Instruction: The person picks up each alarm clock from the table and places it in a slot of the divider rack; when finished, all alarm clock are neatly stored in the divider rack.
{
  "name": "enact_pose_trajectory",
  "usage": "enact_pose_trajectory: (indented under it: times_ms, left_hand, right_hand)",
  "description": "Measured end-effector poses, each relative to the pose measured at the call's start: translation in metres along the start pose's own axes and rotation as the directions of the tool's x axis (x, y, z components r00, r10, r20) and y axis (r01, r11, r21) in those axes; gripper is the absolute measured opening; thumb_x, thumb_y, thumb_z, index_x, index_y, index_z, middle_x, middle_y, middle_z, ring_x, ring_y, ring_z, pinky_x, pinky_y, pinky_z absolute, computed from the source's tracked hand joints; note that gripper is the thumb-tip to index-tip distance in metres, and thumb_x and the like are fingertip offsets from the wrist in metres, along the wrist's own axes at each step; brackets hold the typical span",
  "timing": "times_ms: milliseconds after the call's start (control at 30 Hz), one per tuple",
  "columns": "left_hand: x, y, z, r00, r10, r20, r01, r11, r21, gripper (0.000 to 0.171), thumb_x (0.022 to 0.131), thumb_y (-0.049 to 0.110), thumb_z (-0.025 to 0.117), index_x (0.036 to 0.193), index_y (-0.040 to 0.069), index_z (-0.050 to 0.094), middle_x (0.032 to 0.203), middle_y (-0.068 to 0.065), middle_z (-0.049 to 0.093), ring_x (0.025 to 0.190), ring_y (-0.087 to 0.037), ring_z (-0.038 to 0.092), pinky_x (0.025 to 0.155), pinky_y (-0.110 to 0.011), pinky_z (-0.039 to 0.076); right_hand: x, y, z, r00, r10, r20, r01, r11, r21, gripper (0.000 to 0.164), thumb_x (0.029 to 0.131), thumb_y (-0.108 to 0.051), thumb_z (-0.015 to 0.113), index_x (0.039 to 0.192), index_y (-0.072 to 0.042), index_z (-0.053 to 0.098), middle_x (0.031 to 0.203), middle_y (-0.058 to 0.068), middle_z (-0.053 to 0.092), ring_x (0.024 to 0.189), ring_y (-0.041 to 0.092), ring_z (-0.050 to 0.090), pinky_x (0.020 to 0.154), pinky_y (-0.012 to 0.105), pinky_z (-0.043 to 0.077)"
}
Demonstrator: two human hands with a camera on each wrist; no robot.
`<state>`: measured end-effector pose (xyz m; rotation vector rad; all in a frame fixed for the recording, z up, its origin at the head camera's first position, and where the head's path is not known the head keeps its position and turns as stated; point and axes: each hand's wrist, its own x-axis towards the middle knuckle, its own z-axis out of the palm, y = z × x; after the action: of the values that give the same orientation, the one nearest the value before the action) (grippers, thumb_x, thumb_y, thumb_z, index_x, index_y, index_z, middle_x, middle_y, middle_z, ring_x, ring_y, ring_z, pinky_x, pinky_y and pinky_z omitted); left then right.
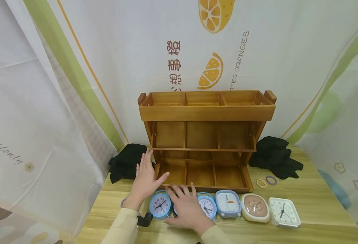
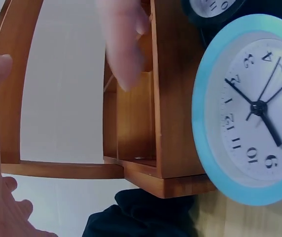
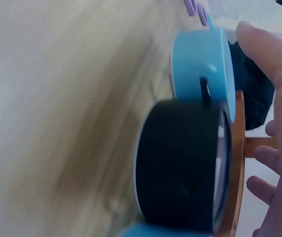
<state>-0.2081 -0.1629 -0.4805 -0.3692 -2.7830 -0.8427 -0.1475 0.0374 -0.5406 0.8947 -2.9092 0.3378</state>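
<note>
My left hand (image 1: 144,181) is raised with its fingers spread at the lower left of a wooden three-tier shelf (image 1: 206,114). Just below it stands a round light-blue alarm clock (image 1: 160,205). Over the middle of the clock row hovers my right hand (image 1: 185,206), fingers spread, hiding most of a black alarm clock (image 3: 180,168). The right wrist view shows that hand apart from the black clock. To its right are another light-blue alarm clock (image 1: 207,207), a grey-blue square clock (image 1: 228,203), a cream-and-brown clock (image 1: 254,207) and a white square clock (image 1: 284,211).
Black cloths lie on both sides of the shelf, one at left (image 1: 128,161) and one at right (image 1: 273,157). A yellow ring (image 1: 261,183) and a purple ring (image 1: 271,180) rest on the wooden table (image 1: 322,217). Printed curtains (image 1: 121,51) surround the table.
</note>
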Motion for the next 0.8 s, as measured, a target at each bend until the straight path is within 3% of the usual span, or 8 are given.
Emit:
enact_pose_trajectory:
  times_ms: [100,233,433,600,800]
  left_hand:
    - [0.005,-0.001,-0.004,1.0,-0.012,-0.026,0.011,0.999,-0.045,0.11,0.097,0.055,0.068,0.167,0.007,-0.003,0.174,-0.017,0.001,0.159,-0.044,0.005,0.117,-0.076,0.014]
    - [0.016,0.0,-0.009,0.999,-0.028,-0.03,0.024,0.99,-0.137,0.113,0.099,0.05,0.069,0.167,0.012,-0.014,0.174,-0.015,-0.002,0.159,-0.041,0.007,0.117,-0.076,0.013]
    - [0.031,0.002,-0.015,0.999,-0.048,-0.001,0.046,0.972,-0.229,0.112,0.1,0.057,0.064,0.166,0.021,-0.02,0.175,-0.009,-0.005,0.16,-0.039,0.006,0.12,-0.073,0.01]
    - [0.042,0.001,-0.02,0.998,-0.068,0.015,0.07,0.965,-0.252,0.112,0.1,0.057,0.064,0.166,0.017,-0.017,0.174,-0.01,-0.008,0.159,-0.041,0.005,0.123,-0.066,0.017]
    - [0.06,0.001,-0.027,0.999,-0.036,0.016,0.04,0.945,-0.324,0.113,0.1,0.052,0.066,0.166,0.015,-0.019,0.174,-0.013,-0.009,0.16,-0.037,0.006,0.125,-0.059,0.017]
  right_hand:
    - [0.005,-0.008,0.005,1.0,-0.01,0.01,0.01,1.0,0.012,0.105,0.081,-0.082,0.068,0.163,-0.024,0.039,0.162,0.0,0.042,0.142,0.029,0.043,0.114,0.074,0.026]
    - [0.008,-0.013,0.013,0.999,-0.012,0.033,0.011,0.999,0.048,0.1,0.081,-0.079,0.07,0.161,-0.025,0.042,0.158,0.0,0.047,0.137,0.029,0.048,0.113,0.075,0.026]
    - [0.008,-0.014,0.02,0.998,0.01,0.059,-0.014,0.998,0.066,0.097,0.08,-0.08,0.071,0.158,-0.027,0.046,0.153,-0.002,0.053,0.133,0.029,0.053,0.112,0.076,0.026]
    - [0.013,-0.017,0.022,0.998,0.02,0.054,-0.023,0.998,0.053,0.1,0.08,-0.082,0.069,0.158,-0.025,0.046,0.151,-0.003,0.054,0.132,0.028,0.053,0.112,0.075,0.027]
    - [0.019,-0.021,0.027,0.998,0.042,0.056,-0.045,0.998,0.047,0.097,0.079,-0.08,0.071,0.155,-0.024,0.049,0.147,-0.004,0.057,0.129,0.028,0.055,0.112,0.074,0.027]
